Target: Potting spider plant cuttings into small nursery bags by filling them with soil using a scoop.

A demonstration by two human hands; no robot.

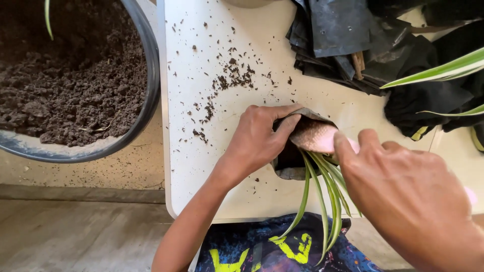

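On the white table [191, 166], the left hand [257, 138] pinches the rim of one small black bag [292, 163] holding one long-leaved plant [322, 201]. The right hand [408, 196] grips one pink scoop [315, 136] over the bag's mouth. One tub of soil [75, 85] stands to the left, and one heap of black bags [343, 40] lies behind.

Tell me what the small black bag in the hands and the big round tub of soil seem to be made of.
Small black grow bag: thin, soft plastic film by the look, matte; its rim folds under the left hand. Large round grey tub: probably rigid plastic, with a smooth, slightly glossy rim; metal cannot be ruled out.
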